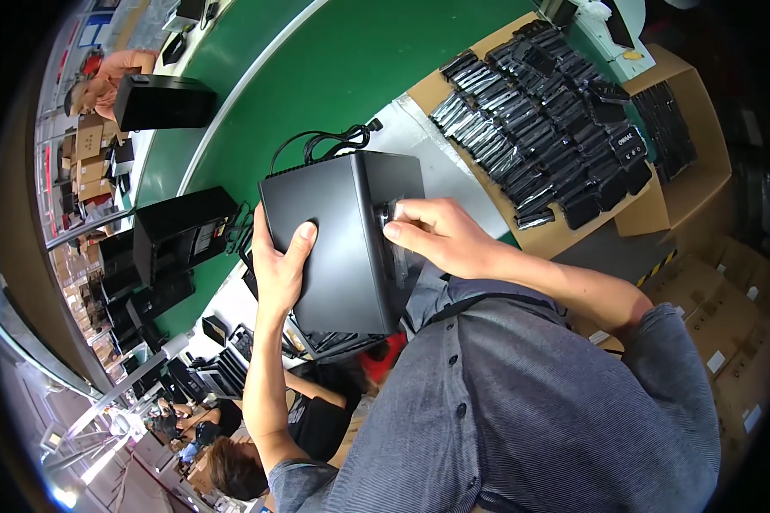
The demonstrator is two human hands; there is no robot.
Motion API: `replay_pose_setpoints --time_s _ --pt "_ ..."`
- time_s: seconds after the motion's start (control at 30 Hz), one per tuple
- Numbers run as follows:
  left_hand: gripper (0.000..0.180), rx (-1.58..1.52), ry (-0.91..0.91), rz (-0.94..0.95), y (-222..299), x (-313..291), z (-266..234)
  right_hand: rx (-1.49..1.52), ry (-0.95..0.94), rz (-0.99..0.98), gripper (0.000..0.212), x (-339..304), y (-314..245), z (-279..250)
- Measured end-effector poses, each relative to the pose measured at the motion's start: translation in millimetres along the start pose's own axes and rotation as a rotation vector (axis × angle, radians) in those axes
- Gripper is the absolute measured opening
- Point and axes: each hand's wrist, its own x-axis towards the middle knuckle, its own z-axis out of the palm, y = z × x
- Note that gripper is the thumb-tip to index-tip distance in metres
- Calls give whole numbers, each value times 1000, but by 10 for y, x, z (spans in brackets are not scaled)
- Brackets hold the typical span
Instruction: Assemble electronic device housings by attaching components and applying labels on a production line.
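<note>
A black box-shaped case (pixel 338 248) with smooth panels is tilted in front of my body. My left hand (pixel 281 267) grips its left side, the thumb lying on the broad panel. On the case's right side, my right hand (pixel 445 235) is closed in a pinch at the narrow face. Shiny clear plastic film (pixel 400 267) hangs just below those fingertips, and it seems to be what they pinch. A coiled black power cable (pixel 316 145) with a plug lies on the bench behind the case.
Many small black film-wrapped packs (pixel 543 120) lie in rows on cardboard at the right, beside an open carton (pixel 684 128). More black cases (pixel 184 235) stand on the green bench (pixel 316 68) at the left. Other people work at the far left and lower left.
</note>
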Motion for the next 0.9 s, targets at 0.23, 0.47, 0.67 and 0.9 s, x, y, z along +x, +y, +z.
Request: replay_pose_setpoints --time_s 0.23,0.47,0.67,0.9 --pt "63 31 9 15 -15 4 -19 -184 127 -227 31 24 -26 121" --pt "68 14 -2 18 -19 1 -13 -169 86 -196 32 26 -59 47" --pt "69 10 -5 2 1 6 -23 -165 53 -129 32 37 -164 4" --pt "69 -10 -3 5 -26 20 -29 -160 12 -49 30 92 -169 -25"
